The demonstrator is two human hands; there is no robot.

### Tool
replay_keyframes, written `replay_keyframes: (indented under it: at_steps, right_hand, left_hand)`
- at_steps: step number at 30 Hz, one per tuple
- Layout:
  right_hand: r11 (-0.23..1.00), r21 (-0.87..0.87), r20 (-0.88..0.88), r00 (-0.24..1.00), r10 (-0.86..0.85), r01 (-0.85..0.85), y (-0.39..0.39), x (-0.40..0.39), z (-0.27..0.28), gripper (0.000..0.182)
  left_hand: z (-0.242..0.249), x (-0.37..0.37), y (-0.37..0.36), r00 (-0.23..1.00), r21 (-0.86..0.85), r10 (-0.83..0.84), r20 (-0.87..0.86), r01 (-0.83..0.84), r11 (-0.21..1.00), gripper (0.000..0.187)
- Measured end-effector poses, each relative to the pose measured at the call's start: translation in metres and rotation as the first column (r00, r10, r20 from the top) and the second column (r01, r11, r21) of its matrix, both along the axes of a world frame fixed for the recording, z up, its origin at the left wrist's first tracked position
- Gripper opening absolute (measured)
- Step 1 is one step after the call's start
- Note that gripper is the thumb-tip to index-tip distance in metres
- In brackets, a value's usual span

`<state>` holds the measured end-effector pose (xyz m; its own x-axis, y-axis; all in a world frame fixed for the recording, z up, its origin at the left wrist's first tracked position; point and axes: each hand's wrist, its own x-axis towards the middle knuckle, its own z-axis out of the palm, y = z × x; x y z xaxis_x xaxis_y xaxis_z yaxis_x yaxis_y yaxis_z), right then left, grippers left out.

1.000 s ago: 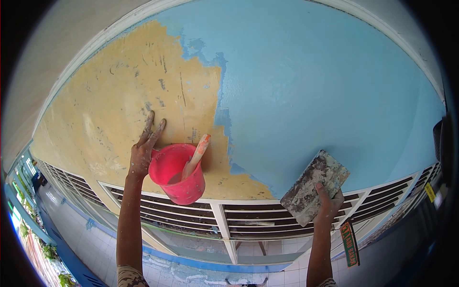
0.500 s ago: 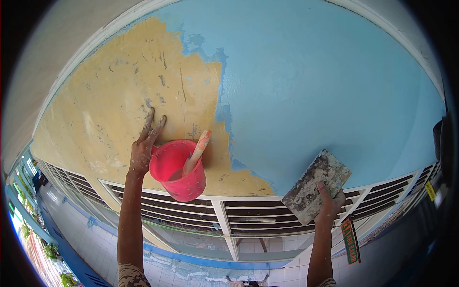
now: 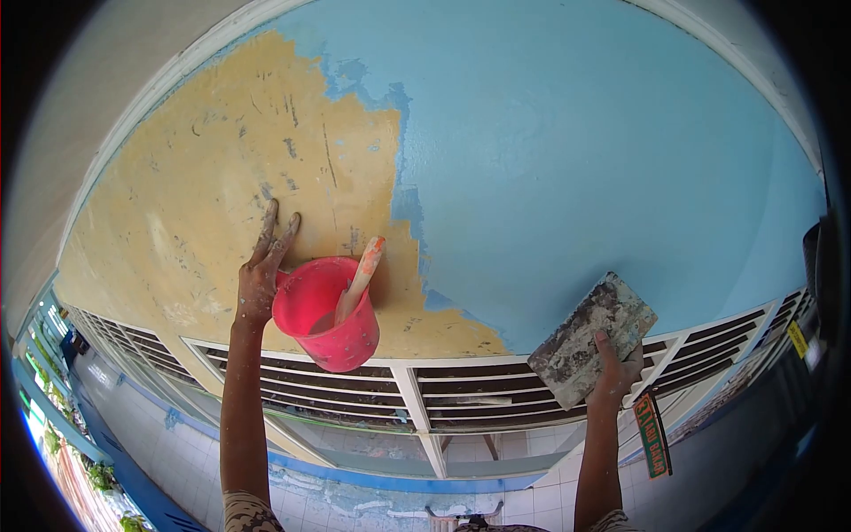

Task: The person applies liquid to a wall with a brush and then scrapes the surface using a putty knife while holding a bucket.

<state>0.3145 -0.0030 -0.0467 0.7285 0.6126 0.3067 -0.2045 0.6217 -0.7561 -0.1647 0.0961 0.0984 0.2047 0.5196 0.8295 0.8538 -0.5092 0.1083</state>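
Left arm [image 3: 244, 417]: raised from the lower edge, nearly upright in view, patterned sleeve at its base.
Left hand [image 3: 257, 288]: at the cup's handle side, clamped on the cup; two smeared fingers [image 3: 267, 226] extended upward, slightly spread, over the yellow paint. Fingertip contact with the wall: cannot tell.
Cup [image 3: 326, 315]: pink, just beside the left hand, mouth tilted toward the camera, in front of the yellow paint's lower edge and the louvres.
Scraper [image 3: 362, 277]: stands slanted in the cup, pale handle with orange marks leaning out past the rim, up and right.
Right arm [image 3: 598, 461]: reaching up from the lower edge, leaning slightly right.
Right hand [image 3: 615, 372]: clamped on the float, thumb laid up along its near face; remaining fingers partly hidden.
Float [image 3: 592, 340]: caked grey, held diagonally, its upper part before the blue paint, lower part before the louvres.
Hands: well apart.
Wall: yellow paint [image 3: 204, 195] left, blue paint [image 3: 576, 160] right, ragged edge between.
Below: white-framed louvres [image 3: 483, 387] across.
Sign [image 3: 652, 436]: green and orange, right of the right arm.
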Motion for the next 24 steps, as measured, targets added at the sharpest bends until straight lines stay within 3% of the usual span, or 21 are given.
replay_keyframes:
  at_steps: [5,8,10,13,24]
  right_hand:
    - [0.999,0.035,-0.013,0.999,-0.040,0.041,0.002,0.000,0.015,0.057]
    - [0.997,0.073,0.076,0.997,-0.016,0.010,0.003,-0.009,0.050,0.053]
    - [0.997,0.077,0.252,0.967,-0.048,0.029,0.009,-0.016,0.073,0.048]
    - [0.978,0.207,0.289,0.954,-0.081,0.020,0.027,-0.019,0.087,0.043]
    - [0.985,0.175,0.310,0.948,-0.066,0.012,0.042,-0.020,0.096,0.035]
  left_hand:
    - [0.001,0.001,-0.001,1.000,0.007,-0.005,-0.004,0.005,1.000,0.082]
    - [0.001,0.003,-0.002,1.000,0.031,0.005,-0.017,-0.004,1.000,0.082]
    - [0.001,0.003,0.000,1.000,0.025,0.013,-0.024,-0.013,1.000,0.082]
    - [0.001,0.003,-0.001,0.999,0.024,0.022,-0.030,-0.021,0.999,0.083]
    - [0.001,0.000,0.002,1.000,-0.021,0.007,-0.005,-0.008,1.000,0.083]
